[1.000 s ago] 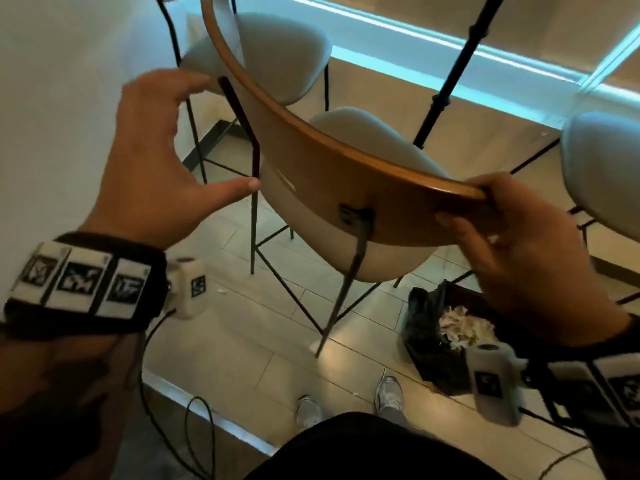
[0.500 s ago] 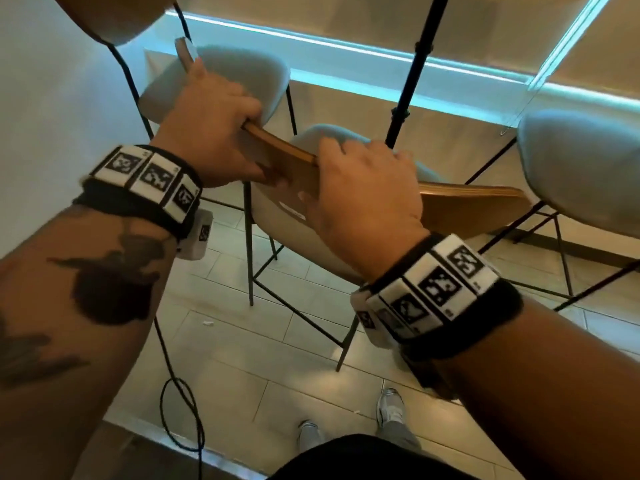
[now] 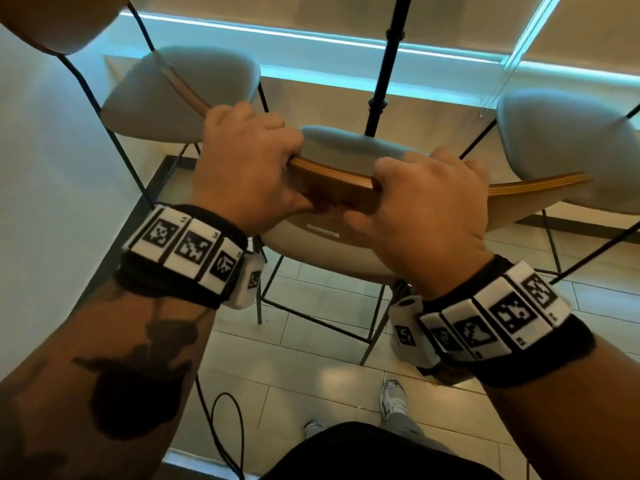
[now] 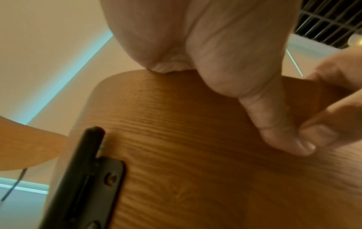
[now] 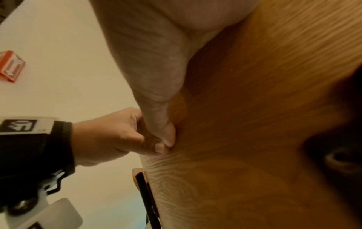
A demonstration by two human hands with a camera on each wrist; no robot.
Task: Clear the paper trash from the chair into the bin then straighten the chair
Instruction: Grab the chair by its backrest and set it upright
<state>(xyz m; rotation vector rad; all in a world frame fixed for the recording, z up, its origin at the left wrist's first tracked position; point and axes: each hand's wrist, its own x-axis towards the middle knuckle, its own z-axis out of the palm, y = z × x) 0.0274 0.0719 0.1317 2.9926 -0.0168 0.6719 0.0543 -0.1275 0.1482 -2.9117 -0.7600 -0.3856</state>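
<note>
Chair (image 3: 332,178): wooden backrest top edge sits in both grips, grey seat (image 3: 346,147) just past the knuckles, black legs below them. Count: four chairs in head view – one backrest corner (image 3: 52,26) far left top, one grey seat (image 3: 180,95) beyond the left grip, the held one, one grey seat (image 3: 568,150) right of the right grip. Two hands, two wristbands with markers. One black pole (image 3: 388,60) straight beyond the grips.

Left hand (image 3: 242,171): fingers curled over the backrest edge, thumb (image 4: 274,124) pressed flat on the wood back; black bracket (image 4: 88,170) lower left of it in the left wrist view. Right hand (image 3: 429,209): same wrap, fingers over the top, thumb (image 5: 162,124) on the wood, its tip touching the left thumb tip. Hands just beside each other near backrest centre.

Floor (image 3: 311,393): tile, two shoes and one cable under the wrists.

Versus 0.5 s ago: right hand further right along the rail, left grip unchanged. Bin out of view now; seen 1 s ago.
</note>
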